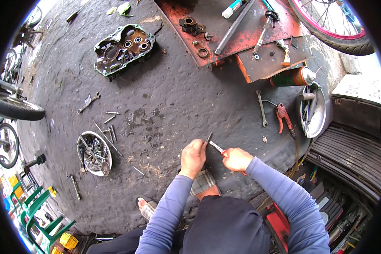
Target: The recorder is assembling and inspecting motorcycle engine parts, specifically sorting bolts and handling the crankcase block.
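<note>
In front of my knees, my left hand (193,157) pinches a short dark metal rod (209,136), perhaps a bolt, whose end sticks up past the fingertips. My right hand (237,160) is wrapped round a slim red-handled tool (225,153) with a narrow pale shaft (216,146). That shaft points at the left fingertips, very near the rod; whether they touch I cannot tell. A white bowl (110,157) full of bolts and small metal parts sits on the ground to the left. Several loose bolts and rods (110,119) lie beside it.
An opened engine case (125,51) lies at the far left. Beyond my right hand are a combination wrench (262,108), a red air blow gun (285,118) and a white basin (321,114). A red metal stand (241,38) carries shafts and parts; a spray can (292,77) lies against it.
</note>
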